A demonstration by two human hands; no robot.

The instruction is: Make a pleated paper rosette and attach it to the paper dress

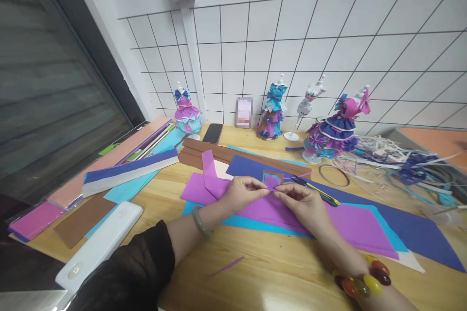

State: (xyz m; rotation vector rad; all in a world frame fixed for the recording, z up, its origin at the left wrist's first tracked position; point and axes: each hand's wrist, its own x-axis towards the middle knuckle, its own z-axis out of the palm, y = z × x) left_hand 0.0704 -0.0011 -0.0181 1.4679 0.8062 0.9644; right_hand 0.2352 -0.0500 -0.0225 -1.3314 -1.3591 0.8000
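Note:
Both hands meet over a stack of coloured paper. My left hand (245,192) is closed, with thumb and forefinger pinching one end of a small purple paper piece (270,189). From the other side, my right hand (301,200) pinches the same piece. Just beyond the fingertips is a small layered square of brown, blue and purple paper (273,180); I cannot tell whether it is joined to the held piece. Beneath lie purple paper sheets (359,226) over light blue and navy paper (412,226). A yellow-and-black craft knife (321,193) rests beside my right hand.
Dressed miniature mannequins (187,112) stand along the gridded wall. A phone (213,133) lies at the back. A white oblong device (100,245) and coloured paper sheets (131,173) lie left; tangled ribbons (404,155) lie right. A thin purple strip (226,267) lies in front.

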